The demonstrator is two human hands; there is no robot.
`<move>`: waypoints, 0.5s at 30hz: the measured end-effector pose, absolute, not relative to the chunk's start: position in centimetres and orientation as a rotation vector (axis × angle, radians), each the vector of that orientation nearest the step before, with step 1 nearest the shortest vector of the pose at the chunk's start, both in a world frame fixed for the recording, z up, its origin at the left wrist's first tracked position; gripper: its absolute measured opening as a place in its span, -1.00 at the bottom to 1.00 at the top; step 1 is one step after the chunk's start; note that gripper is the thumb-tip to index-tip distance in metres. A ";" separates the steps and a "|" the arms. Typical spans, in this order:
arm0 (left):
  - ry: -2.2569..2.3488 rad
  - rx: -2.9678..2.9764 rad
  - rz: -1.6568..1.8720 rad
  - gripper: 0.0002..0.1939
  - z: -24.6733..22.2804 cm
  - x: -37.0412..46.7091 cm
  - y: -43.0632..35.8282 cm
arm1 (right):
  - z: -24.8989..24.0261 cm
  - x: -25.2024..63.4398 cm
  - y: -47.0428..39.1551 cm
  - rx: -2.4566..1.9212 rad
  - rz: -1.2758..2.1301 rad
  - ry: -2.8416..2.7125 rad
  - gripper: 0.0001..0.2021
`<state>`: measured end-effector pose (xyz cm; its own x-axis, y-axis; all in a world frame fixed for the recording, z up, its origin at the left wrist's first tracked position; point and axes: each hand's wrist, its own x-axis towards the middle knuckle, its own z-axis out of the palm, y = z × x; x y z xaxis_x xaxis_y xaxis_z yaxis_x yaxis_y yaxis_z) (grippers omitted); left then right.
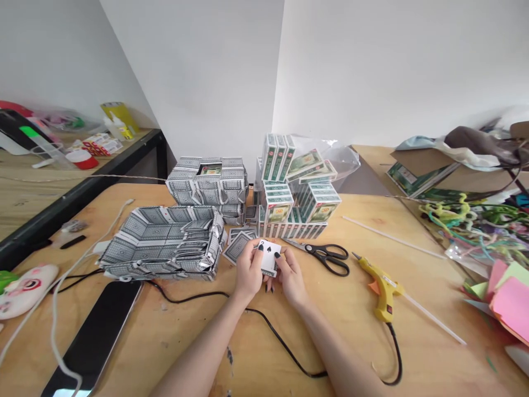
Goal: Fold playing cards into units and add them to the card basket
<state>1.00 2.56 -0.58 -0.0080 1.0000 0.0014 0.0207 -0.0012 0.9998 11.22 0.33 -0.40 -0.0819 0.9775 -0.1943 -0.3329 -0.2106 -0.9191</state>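
Observation:
Between my two hands is a playing card, its white face with a black spade turned up and its lower edge bent. My left hand pinches it at the left side, thumb on the face. On the right side my right hand grips it the same way. Just beyond my left hand, loose cards lie face down on the table. An open tray built of folded cards stands to the left, with a stack of folded cards inside it.
Behind the tray sits a box built of cards. Card packs are piled at the back centre. Black-handled scissors and a yellow glue gun lie to the right. A phone and cables are at the left.

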 end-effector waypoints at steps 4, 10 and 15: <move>1.194 1.171 1.188 -0.82 -0.6 1.1 2.6 | -0.5 11.0 0.3 -1.078 1.502 -0.859 -0.71; 1.177 1.135 1.177 -0.86 -0.6 1.2 2.6 | -0.8 11.0 0.3 -1.056 1.496 -0.837 -0.72; 1.185 1.157 1.182 -0.86 -0.9 1.1 2.5 | -0.7 11.1 0.4 -1.065 1.512 -0.841 -0.75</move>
<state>1.05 2.52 -0.86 0.0202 0.9989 -0.0424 -0.0398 0.0432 0.9983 11.12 0.38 -0.69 -0.0474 0.9801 -0.1927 -0.3533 -0.1969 -0.9146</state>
